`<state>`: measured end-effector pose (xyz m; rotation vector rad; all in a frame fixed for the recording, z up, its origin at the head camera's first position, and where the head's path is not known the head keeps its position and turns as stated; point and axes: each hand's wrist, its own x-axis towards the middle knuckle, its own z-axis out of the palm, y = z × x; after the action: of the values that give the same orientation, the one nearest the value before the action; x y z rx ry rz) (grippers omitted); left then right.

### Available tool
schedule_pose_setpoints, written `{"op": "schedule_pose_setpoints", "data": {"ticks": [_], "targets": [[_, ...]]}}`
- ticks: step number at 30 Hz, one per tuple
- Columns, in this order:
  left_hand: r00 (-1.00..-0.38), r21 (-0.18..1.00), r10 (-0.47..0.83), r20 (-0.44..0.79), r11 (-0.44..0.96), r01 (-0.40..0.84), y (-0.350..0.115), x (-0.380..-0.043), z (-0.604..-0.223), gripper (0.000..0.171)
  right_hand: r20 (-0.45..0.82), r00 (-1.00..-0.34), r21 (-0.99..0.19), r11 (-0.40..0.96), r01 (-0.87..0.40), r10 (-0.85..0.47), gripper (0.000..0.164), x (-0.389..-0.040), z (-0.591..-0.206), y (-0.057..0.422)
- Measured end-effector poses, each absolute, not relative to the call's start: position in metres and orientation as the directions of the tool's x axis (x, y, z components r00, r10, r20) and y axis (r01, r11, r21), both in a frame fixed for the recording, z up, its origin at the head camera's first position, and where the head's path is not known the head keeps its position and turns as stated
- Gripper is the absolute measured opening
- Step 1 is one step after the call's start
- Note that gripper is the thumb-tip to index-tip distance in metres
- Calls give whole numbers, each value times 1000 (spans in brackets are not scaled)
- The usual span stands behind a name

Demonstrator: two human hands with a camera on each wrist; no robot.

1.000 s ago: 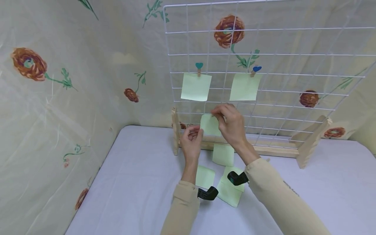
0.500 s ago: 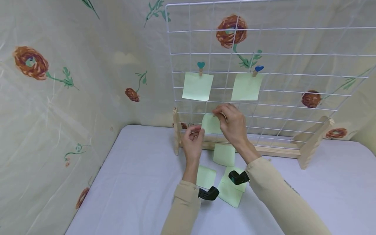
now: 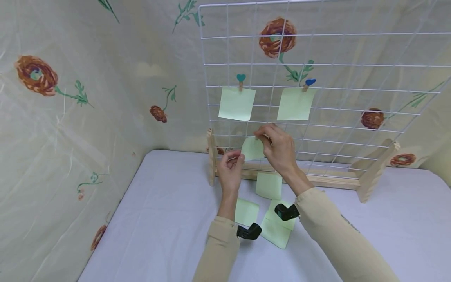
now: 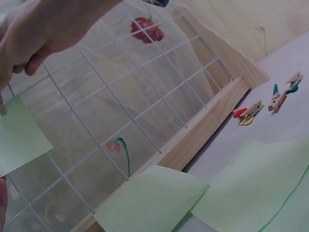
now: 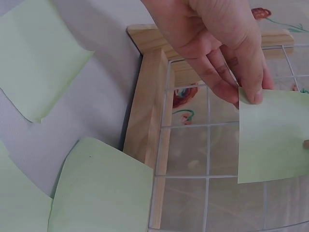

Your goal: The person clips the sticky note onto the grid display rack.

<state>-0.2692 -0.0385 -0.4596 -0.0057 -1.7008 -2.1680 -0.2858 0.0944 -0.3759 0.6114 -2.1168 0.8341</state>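
A square of pale green paper (image 3: 252,149) is held against the lower part of a white wire grid (image 3: 334,97). My left hand (image 3: 230,168) pinches its lower left corner between thumb and fingers; the right wrist view shows the thumb on the paper's front. At the top edge, my right hand (image 3: 278,147) pinches a small wooden clothespin (image 4: 2,108). Only the clothespin's tip shows, over the paper; the fingers hide the rest. Higher on the grid hang two green papers, left (image 3: 237,103) and right (image 3: 295,104), each under a heart-topped clothespin, one teal (image 3: 241,78), one blue (image 3: 308,83).
Several green papers lie on the white table below, including one (image 3: 269,186) leaning at the wooden base (image 3: 331,182) and one (image 3: 246,212) nearer. Loose clothespins (image 4: 248,113) with coloured tops lie beside the base in the left wrist view. A flowered cloth (image 3: 105,98) hangs behind.
Both hands stay almost in place. The lower edge of the held paper has lifted slightly and bows more. The head view has shifted a little.
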Motion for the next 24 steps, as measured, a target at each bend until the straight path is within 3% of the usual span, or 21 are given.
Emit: {"op": "schedule_pose_setpoints", "data": {"ticks": [24], "targets": [[-938, 941, -278, 209, -206, 270, -39, -266, -452, 22, 770, -618, -362, 687, -630, -161, 7, -284, -377, 94]]}}
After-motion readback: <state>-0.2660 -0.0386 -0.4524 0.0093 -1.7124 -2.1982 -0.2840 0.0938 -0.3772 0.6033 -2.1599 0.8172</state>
